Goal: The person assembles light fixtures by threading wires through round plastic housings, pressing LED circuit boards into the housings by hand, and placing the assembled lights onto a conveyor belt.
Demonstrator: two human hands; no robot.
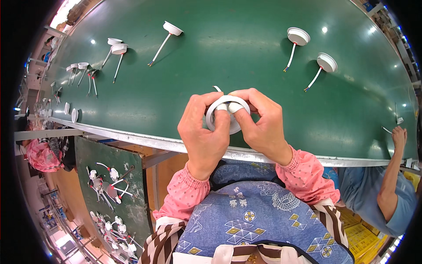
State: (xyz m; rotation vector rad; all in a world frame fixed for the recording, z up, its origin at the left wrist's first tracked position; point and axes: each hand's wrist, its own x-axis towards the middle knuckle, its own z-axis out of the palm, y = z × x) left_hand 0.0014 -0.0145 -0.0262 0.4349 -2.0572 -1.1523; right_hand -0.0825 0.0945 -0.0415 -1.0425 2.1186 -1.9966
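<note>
Both my hands grip one round white lamp housing above the near side of the green table. Fingers of my left hand wrap its left rim, and my right hand holds the right side. My two thumbs, their tips covered in white, press inside the ring. What lies under the thumbs is mostly hidden. A short white cable end sticks out beyond the far side of the housing.
Similar white housings with cables lie on the green table: one far left, another at right, several more leftward. A lower board at left bears wired parts. At right a co-worker's hand reaches over the table.
</note>
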